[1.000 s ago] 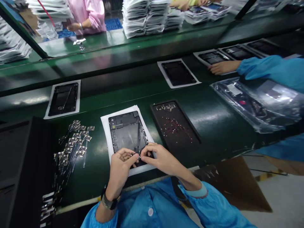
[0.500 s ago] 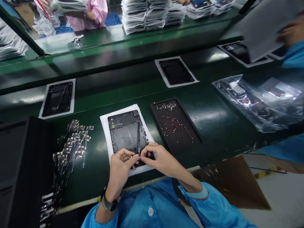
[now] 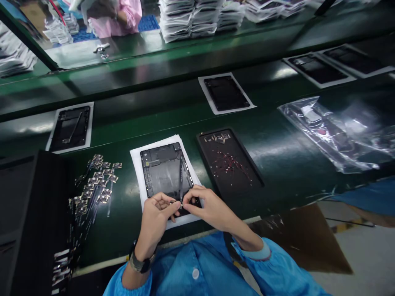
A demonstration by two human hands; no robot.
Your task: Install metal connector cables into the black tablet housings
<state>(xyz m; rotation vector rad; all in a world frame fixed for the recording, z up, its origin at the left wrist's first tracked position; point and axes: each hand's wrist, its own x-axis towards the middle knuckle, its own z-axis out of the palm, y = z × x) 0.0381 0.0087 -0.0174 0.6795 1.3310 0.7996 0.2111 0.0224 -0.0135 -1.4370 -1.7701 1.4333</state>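
Note:
A black tablet back housing (image 3: 163,172) lies on white sheets (image 3: 137,164) in front of me. A dark flat ribbon cable (image 3: 181,176) runs down its right side to a small circuit board between my fingertips, mostly hidden by them. My left hand (image 3: 158,211) is closed, thumb and fingers pinching that board at the housing's lower end. Just to the right, my right hand (image 3: 208,205) is closed in a pinch close to the left thumb. What its fingertips hold is too small to make out.
Small circuit boards with ribbon cables (image 3: 98,179) are heaped at left beside a black box (image 3: 37,205). A black tray (image 3: 212,181) at right holds tiny red-wired parts. Beyond are housings on sheets (image 3: 226,93) and a clear plastic bag (image 3: 333,139). A person in pink (image 3: 129,16) stands opposite.
The far housings at left and centre have shifted slightly left. The person's arm and white sheet at upper right have gone, uncovering another housing. My hands hold nearly the same pose.

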